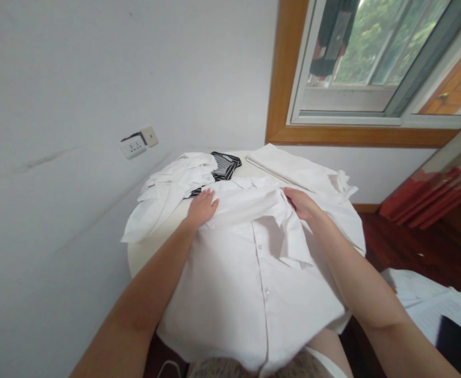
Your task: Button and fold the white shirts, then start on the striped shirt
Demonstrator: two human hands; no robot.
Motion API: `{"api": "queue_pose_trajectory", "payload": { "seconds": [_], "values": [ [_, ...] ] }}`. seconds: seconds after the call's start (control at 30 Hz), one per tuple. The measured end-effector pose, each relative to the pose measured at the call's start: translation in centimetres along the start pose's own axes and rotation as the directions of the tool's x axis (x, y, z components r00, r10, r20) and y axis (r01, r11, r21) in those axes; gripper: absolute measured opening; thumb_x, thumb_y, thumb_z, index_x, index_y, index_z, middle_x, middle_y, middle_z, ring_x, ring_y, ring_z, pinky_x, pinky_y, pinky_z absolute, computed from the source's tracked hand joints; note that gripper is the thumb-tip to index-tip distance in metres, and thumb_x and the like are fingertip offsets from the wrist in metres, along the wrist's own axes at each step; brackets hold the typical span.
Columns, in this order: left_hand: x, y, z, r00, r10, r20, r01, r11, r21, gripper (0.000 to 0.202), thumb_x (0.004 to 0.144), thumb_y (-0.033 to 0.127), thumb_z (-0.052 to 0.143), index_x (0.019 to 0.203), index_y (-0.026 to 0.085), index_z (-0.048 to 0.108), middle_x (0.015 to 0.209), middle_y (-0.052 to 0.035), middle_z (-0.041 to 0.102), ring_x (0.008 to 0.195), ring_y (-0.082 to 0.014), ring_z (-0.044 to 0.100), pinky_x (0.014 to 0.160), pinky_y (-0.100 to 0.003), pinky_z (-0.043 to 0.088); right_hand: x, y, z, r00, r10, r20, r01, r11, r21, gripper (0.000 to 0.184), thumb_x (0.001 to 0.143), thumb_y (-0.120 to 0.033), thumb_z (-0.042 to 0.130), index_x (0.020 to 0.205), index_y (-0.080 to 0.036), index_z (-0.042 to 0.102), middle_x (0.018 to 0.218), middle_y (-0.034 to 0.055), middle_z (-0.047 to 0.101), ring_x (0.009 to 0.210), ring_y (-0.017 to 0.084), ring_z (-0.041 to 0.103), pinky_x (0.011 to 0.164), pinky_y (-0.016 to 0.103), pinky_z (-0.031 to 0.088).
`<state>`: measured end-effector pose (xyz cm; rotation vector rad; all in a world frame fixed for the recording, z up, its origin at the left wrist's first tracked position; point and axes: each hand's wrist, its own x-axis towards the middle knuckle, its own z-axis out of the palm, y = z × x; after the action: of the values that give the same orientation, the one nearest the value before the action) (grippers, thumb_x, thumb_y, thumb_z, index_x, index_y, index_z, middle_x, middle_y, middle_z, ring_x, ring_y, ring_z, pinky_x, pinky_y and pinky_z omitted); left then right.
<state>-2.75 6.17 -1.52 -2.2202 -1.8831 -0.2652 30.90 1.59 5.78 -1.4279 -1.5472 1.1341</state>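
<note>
A white button-up shirt [230, 283] is spread over a round, cream-coloured table [136, 257], its lower part hanging over the near edge. Its button strip runs down the middle, and one sleeve [293, 239] lies folded across the front. My left hand [203, 207] rests flat on the shirt's left side near the top, fingers stretched out. On the right, my right hand [299, 202] grips the shirt's cloth by the folded sleeve, its fingertips partly hidden by the fabric.
Crumpled white clothing [175, 181] and a black-and-white striped garment [226, 165] lie at the table's back left. A folded white garment [293, 165] lies at the back right. Behind are a wall socket [133, 147] and a window [372, 63]. Papers [431, 304] lie at lower right.
</note>
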Motion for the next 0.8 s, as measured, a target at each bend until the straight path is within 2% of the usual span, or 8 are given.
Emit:
{"api": "queue_pose_trajectory", "payload": {
  "seconds": [0.1,0.17,0.23,0.33,0.53,0.67,0.73,0.8],
  "values": [
    [0.0,0.1,-0.1,1.000,-0.005,-0.005,0.005,1.000,0.003,0.055,0.098,0.040,0.032,0.141,0.010,0.048,0.150,-0.0137,0.045,0.139,-0.0250,0.041,0.117,-0.039,0.031,0.1,0.5,-0.8,0.992,-0.023,-0.121,-0.010,0.962,-0.271,0.022,0.086,-0.028,0.050,0.091,-0.017,0.068,0.092,0.0103,0.074,0.087,0.021,0.066,0.078,0.029,0.048],
    [0.0,0.1,-0.1,1.000,0.000,-0.013,0.000,1.000,0.012,0.055,0.098,0.040,0.032,0.141,0.010,0.049,0.149,-0.0138,0.045,0.139,-0.0249,0.041,0.117,-0.038,0.030,-0.1,0.7,-1.4,0.987,-0.046,-0.153,-0.045,0.838,-0.543,0.022,0.086,-0.028,0.055,0.099,-0.017,0.069,0.101,0.0115,0.073,0.094,0.022,0.064,0.082,0.029,0.045],
    [-0.1,0.1,0.0,1.000,0.007,-0.018,-0.007,1.000,0.017,0.055,0.098,0.040,0.032,0.141,0.010,0.049,0.149,-0.0140,0.046,0.139,-0.0248,0.042,0.117,-0.037,0.030,-0.6,0.5,-1.9,0.994,-0.038,-0.103,-0.050,0.683,-0.729,0.027,0.087,-0.035,0.058,0.106,-0.020,0.069,0.105,0.0101,0.072,0.094,0.021,0.064,0.080,0.028,0.045],
    [-0.1,0.0,0.1,1.000,0.013,-0.025,-0.013,1.000,0.010,0.056,0.098,0.040,0.031,0.141,0.009,0.049,0.149,-0.0146,0.046,0.139,-0.0249,0.042,0.118,-0.037,0.029,-1.5,-0.3,-2.5,1.000,0.016,-0.020,-0.025,0.595,-0.803,0.032,0.086,-0.042,0.061,0.108,-0.021,0.070,0.105,0.0085,0.073,0.091,0.020,0.065,0.074,0.026,0.045],
    [-0.2,0.1,-0.1,1.000,0.005,-0.028,-0.005,1.000,0.007,0.055,0.098,0.040,0.032,0.140,0.010,0.050,0.149,-0.0134,0.046,0.139,-0.0249,0.042,0.117,-0.038,0.031,-2.2,-0.4,-3.8,0.991,0.136,0.006,-0.058,0.456,-0.888,0.025,0.082,-0.038,0.065,0.091,-0.018,0.074,0.097,0.0120,0.074,0.089,0.024,0.066,0.070,0.028,0.045],
    [-0.2,0.2,-0.4,1.000,0.005,-0.021,-0.005,1.000,0.007,0.055,0.098,0.039,0.032,0.141,0.009,0.049,0.149,-0.0135,0.045,0.139,-0.0252,0.041,0.118,-0.037,0.030,-1.8,0.1,-4.4,0.989,0.112,0.101,0.028,0.522,-0.852,0.016,0.077,-0.033,0.068,0.072,-0.017,0.068,0.080,0.0090,0.070,0.077,0.021,0.064,0.065,0.027,0.042],
    [-0.3,0.2,-0.4,1.000,0.004,-0.013,-0.004,1.000,0.003,0.056,0.098,0.039,0.032,0.141,0.008,0.049,0.149,-0.0138,0.045,0.139,-0.0253,0.041,0.118,-0.038,0.029,-1.8,0.0,-4.6,0.992,-0.001,0.129,0.096,0.668,-0.738,0.021,0.078,-0.038,0.065,0.071,-0.018,0.062,0.074,0.0044,0.065,0.071,0.018,0.059,0.061,0.025,0.040],
    [-0.3,0.2,-0.3,1.000,0.005,-0.011,-0.005,1.000,0.001,0.056,0.098,0.039,0.032,0.141,0.008,0.048,0.150,-0.0140,0.044,0.139,-0.0254,0.041,0.118,-0.039,0.029,-2.0,-0.2,-4.7,0.986,-0.073,0.150,0.141,0.846,-0.515,0.029,0.082,-0.049,0.059,0.076,-0.020,0.058,0.069,0.0003,0.060,0.064,0.015,0.055,0.057,0.024,0.040]
  ]
}}
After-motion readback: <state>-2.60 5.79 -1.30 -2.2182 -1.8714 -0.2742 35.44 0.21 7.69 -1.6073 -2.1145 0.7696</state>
